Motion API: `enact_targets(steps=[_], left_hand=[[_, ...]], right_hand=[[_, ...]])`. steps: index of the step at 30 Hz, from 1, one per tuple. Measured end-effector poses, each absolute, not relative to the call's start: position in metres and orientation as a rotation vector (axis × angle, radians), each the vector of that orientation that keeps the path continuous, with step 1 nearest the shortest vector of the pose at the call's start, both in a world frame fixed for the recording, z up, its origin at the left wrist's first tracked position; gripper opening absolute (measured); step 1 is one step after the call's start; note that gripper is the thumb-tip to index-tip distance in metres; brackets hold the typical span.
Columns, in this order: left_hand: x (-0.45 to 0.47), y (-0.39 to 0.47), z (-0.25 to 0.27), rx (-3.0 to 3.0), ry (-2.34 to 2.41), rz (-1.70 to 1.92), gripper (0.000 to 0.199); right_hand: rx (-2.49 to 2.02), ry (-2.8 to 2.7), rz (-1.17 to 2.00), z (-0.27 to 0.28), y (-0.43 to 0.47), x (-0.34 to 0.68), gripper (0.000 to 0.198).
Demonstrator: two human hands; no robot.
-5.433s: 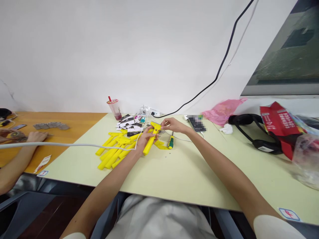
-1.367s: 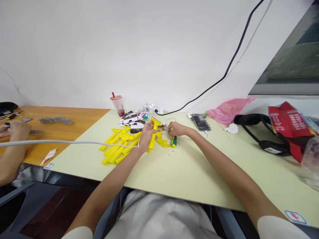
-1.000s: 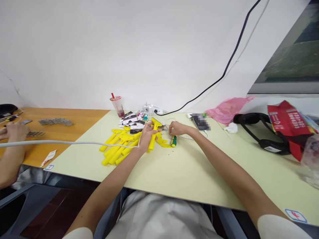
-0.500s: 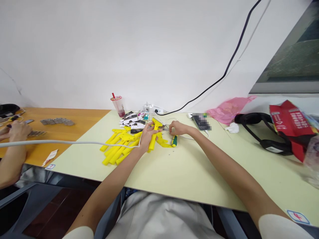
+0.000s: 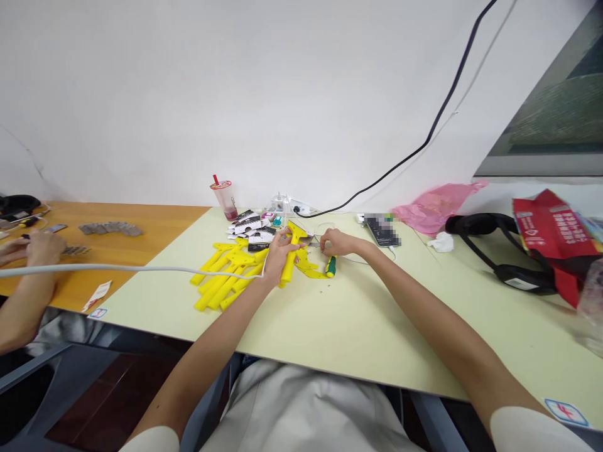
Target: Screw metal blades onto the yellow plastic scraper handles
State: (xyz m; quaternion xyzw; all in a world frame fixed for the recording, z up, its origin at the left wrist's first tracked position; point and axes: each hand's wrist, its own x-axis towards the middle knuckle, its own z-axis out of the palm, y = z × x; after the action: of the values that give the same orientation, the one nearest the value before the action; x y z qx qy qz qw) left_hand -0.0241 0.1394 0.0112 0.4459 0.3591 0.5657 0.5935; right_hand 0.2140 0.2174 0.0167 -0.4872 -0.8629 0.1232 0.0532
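Observation:
My left hand (image 5: 277, 256) is closed around a yellow plastic scraper (image 5: 288, 270), its flared head pointing away from me. Beside it, my right hand (image 5: 334, 240) is down at the tabletop with fingers bent together in a pinch; whatever they hold, if anything, is hidden. Just below that hand lies a screwdriver with a green and yellow handle (image 5: 331, 267). Flat yellow pieces (image 5: 308, 268) rest between the two hands. To the left of my left hand, several more yellow scrapers (image 5: 221, 279) are piled. Tiny metal bits (image 5: 321, 291) lie in front of the screwdriver.
Black-and-white packets (image 5: 252, 224) and a drink cup (image 5: 225, 198) stand behind the pile. A white cable (image 5: 141, 269) crosses on the left. A phone (image 5: 382, 230), pink bag (image 5: 438, 207) and black headset (image 5: 522, 276) are right. A co-worker's hands (image 5: 42, 248) are at the wooden table.
My hands keep nearly the same places, and the scraper stays in my left hand. At far left, the co-worker's hand has shifted slightly right.

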Motion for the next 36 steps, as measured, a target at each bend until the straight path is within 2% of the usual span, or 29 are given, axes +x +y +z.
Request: enact_targets(steps=[12, 21, 36], left_hand=[[-0.023, 0.137, 0.012, 1.031, 0.819, 1.298, 0.063], [-0.023, 0.14, 0.012, 1.019, 0.824, 1.34, 0.062], [-0.025, 0.142, 0.008, 1.033, 0.779, 1.327, 0.064]], right_hand=[[-1.455, -2.615, 0.431, 0.015, 0.222, 0.219, 0.009], [-1.259, -2.481, 0.333, 0.012, 0.214, 0.2, 0.021], [-1.254, -2.548, 0.391, -0.003, 0.211, 0.171, 0.012]])
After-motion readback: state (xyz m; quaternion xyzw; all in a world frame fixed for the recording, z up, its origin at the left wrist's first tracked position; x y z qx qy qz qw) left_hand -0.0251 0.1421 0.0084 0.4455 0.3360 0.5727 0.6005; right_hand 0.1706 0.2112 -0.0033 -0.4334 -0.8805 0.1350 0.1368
